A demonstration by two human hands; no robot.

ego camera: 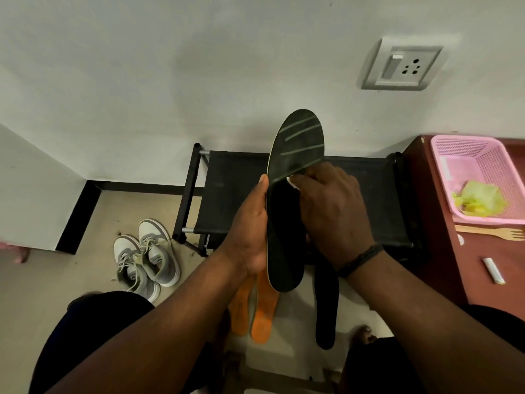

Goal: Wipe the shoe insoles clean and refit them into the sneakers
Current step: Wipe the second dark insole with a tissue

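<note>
1. Held item: a black insole (287, 211) stands upright at frame centre, toe end at 12 o'clock, heel at 6 o'clock.
2. Left hand (250, 231): its grip is wrapped round the insole's left edge, thumb lying along the rim, steadying it.
3. Right hand (329, 206): fingers are curled, pinching a small white wipe (292, 182) against the insole face near its middle. Judged step: wiping in progress.
4. Floor stock: two orange insoles (255, 311) lie side by side at 6 o'clock, just below the held one; a second black insole (326, 305) lies at 5 o'clock, near them. Whether these are already cleaned cannot be told.
5. Sneakers (146, 257): one grey-and-white pair stands together on the floor at 8 o'clock, well apart from the insoles. No second pair is in view.
6. Progress estimate: early to middle. No insole is refitted; all four remain out of footwear.
7. Surroundings: black shoe rack (355, 200) behind the hands; pink basket (480, 155) on the desk (443, 251) at 3 o'clock.
</note>
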